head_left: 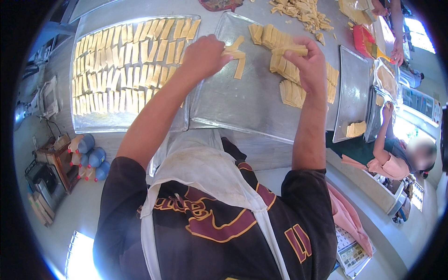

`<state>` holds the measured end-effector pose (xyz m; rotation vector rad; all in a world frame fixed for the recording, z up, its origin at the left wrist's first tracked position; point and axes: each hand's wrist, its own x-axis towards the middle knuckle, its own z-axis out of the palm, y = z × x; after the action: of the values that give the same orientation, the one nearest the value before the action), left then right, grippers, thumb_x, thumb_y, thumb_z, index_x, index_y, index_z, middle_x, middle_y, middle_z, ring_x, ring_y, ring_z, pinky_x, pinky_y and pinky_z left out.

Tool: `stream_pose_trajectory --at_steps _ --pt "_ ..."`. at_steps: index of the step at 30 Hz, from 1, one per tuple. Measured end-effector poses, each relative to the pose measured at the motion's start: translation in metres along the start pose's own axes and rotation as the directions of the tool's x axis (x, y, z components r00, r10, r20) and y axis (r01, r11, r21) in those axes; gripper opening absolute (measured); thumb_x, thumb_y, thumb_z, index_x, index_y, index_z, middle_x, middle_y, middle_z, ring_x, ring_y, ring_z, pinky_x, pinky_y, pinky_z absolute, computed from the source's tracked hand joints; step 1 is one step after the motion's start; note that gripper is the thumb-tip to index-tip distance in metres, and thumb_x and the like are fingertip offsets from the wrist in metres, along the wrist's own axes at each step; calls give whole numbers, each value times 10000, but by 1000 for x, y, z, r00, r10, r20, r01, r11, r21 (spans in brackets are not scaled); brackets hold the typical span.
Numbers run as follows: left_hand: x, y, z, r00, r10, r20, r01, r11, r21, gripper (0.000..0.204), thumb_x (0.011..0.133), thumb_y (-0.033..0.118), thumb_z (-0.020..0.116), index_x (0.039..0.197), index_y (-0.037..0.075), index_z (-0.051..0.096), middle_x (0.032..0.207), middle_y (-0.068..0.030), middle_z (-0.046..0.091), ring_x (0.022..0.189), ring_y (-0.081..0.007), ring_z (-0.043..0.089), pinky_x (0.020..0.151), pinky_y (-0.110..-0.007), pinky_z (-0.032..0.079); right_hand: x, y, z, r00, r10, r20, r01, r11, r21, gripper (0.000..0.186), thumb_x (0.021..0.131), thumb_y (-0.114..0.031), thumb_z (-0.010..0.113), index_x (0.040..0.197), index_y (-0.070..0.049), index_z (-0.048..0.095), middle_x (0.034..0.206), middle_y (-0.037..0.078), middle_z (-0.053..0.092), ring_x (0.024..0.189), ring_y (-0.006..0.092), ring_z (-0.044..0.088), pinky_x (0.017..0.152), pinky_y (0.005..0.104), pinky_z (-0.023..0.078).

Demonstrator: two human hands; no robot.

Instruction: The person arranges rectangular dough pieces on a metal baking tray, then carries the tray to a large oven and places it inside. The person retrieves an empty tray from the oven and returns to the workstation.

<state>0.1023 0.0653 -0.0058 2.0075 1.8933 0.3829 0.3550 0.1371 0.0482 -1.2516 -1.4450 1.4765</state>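
Note:
My left hand (pixel 205 57) is over the near left part of the middle metal tray (pixel 233 105), its fingers pinched on pale yellow dough strips (pixel 239 66) that fan out past the thumb. Between the thumb and fingers of my right hand (pixel 310 63) lies another flat dough strip (pixel 290 49). Beneath and beside that hand, stacked dough strips (pixel 292 92) lie in overlapping rows on the same tray. To the left, a second tray (pixel 140 122) carries several rows of single strips set side by side. My left forearm crosses the right side of that tray.
Loose dough scraps (pixel 303 14) are heaped at the far side of the table. On the right stands a narrower tray (pixel 351 88) with a small strip stack (pixel 356 129) at its near end. Beyond are a red container (pixel 363 41) and another person (pixel 392 156) at work.

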Motion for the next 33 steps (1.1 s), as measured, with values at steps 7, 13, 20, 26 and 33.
stream_pose_trajectory --at_steps 7,13,20,26,33 --pt "-44 -28 -24 999 -20 38 41 673 -739 455 905 407 601 1184 48 613 1087 -86 643 928 -205 601 796 -365 491 -32 -4 76 984 18 179 -23 999 24 376 726 -3 756 1063 -17 592 926 53 638 782 91 600 698 217 493" --pt "-168 -112 -65 904 -51 424 426 25 -904 419 937 345 591 1198 17 589 1052 -46 634 848 -109 597 804 -278 491 -81 -8 250 929 39 367 -29 999 -33 335 772 3 721 1084 -13 600 895 48 639 772 97 612 700 221 501" --pt "-345 -283 -130 893 -259 368 345 -131 -929 393 913 188 631 1233 -14 528 1029 -47 630 871 -106 611 813 -260 499 -175 -1 496 961 13 275 -18 1000 15 282 807 35 682 1084 25 632 919 52 664 806 94 617 749 236 498" --pt "-501 -490 -203 920 -290 262 234 -127 -964 424 881 134 658 1248 -27 520 1033 -68 642 877 -104 610 770 -254 494 -248 9 761 971 -18 237 22 1000 -12 198 797 13 702 983 8 632 829 31 642 750 82 610 675 216 501" --pt "-634 -692 -283 834 -493 248 264 -39 -964 429 890 117 631 1265 -50 505 1037 -83 645 876 -128 622 769 -267 497 -284 21 968 935 120 333 -99 992 -80 137 825 13 676 950 -1 622 828 3 624 719 44 556 633 189 446"
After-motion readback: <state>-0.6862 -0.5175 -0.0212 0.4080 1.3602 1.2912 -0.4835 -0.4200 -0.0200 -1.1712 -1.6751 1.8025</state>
